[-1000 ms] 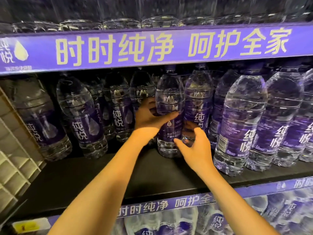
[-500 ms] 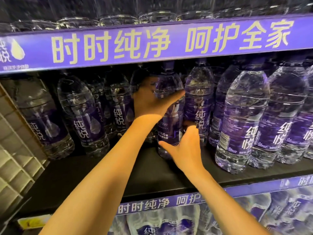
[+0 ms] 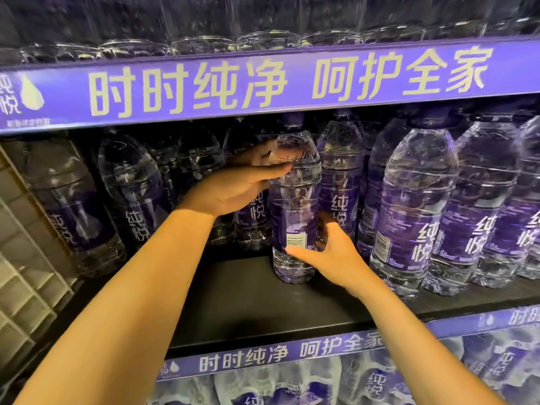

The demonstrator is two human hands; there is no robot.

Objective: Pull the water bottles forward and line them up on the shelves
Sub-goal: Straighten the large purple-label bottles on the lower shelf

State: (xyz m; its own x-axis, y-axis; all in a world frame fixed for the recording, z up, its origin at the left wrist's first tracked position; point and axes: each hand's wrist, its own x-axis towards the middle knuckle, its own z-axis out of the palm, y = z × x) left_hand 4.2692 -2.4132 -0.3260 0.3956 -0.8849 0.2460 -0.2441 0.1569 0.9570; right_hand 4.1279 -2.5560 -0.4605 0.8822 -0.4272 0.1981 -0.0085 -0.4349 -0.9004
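Right hand [image 3: 333, 255] grips the lower body of a water bottle [image 3: 295, 200], fingers curled round its label; left hand [image 3: 233, 185] wraps its shoulder. The bottle stands upright mid-shelf [image 3: 248, 302], forward of the darker rear bottles [image 3: 131, 194].

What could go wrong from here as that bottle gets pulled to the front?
1. The held bottle shows its barcode side, so it may end up label-backward, unlike the front-row bottle beside it.
2. The left hand grips high and the right hand low; a fast pull could tip the bottle.
3. The neighbor bottle stands very close behind and could get knocked.
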